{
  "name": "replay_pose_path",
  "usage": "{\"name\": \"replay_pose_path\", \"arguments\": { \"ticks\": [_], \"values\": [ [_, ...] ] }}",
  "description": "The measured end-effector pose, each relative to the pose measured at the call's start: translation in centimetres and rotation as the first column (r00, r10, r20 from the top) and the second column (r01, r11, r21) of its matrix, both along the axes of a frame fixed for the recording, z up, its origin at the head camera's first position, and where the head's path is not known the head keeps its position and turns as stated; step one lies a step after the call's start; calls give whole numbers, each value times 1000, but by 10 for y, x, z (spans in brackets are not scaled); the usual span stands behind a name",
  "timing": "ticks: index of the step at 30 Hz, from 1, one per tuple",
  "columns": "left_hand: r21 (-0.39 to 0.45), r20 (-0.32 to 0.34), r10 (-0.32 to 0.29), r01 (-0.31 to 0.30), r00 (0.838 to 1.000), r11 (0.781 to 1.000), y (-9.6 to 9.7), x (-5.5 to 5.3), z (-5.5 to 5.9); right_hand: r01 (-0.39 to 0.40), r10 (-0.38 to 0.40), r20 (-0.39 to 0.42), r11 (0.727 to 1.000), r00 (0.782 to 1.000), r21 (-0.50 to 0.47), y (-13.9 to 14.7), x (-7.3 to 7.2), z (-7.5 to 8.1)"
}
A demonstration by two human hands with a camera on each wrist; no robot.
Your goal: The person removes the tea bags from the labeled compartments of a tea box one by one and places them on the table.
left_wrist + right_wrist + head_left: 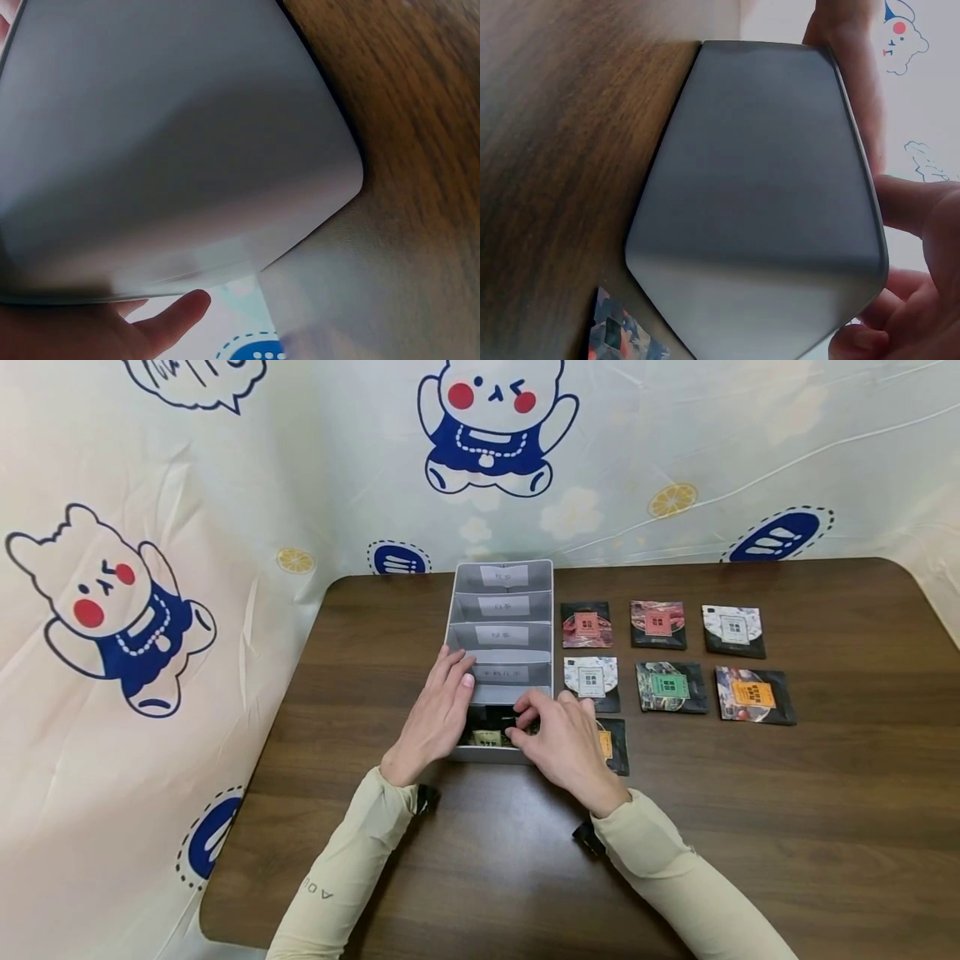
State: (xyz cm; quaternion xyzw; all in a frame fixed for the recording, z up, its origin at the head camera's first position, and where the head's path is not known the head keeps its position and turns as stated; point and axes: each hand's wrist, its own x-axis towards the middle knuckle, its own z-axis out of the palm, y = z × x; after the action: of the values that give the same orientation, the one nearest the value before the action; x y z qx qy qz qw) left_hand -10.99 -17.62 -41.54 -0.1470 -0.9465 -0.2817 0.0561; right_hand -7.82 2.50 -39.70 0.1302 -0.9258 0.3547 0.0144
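A grey box (491, 755) divided into labelled compartments stands on the table. My left hand (435, 718) rests on its left rim, fingers fairly straight; the thumb lies along the edge in the left wrist view. Dark tea sachets, one with a yellow-green label (487, 738), sit in the front compartment. Over that compartment's right side, my right hand (566, 739) has its fingers bent and thumb and forefinger dipping inside. Whether they pinch a sachet is hidden. Box walls fill both wrist views. A black sachet with an orange label (617, 747) lies partly behind the right hand.
Right of the box lie tea sachets in rows: two red-labelled (587, 625) (658, 625), two white-labelled (733, 631) (591, 682), one green-labelled (671, 687) and one orange-labelled (754, 695). A printed curtain (300, 460) hangs behind the brown table (847, 793).
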Motion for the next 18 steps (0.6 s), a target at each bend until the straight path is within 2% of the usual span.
{"name": "replay_pose_path", "arguments": {
  "ticks": [8,18],
  "values": [
    [9,-3,1,-1,1000,1000,0,0,-1,-56,56,-9,997,998,47,2,1,3],
    [9,16,7,-7,1000,1000,0,0,-1,-42,42,-3,996,999,76,0,2,4]
  ]
}}
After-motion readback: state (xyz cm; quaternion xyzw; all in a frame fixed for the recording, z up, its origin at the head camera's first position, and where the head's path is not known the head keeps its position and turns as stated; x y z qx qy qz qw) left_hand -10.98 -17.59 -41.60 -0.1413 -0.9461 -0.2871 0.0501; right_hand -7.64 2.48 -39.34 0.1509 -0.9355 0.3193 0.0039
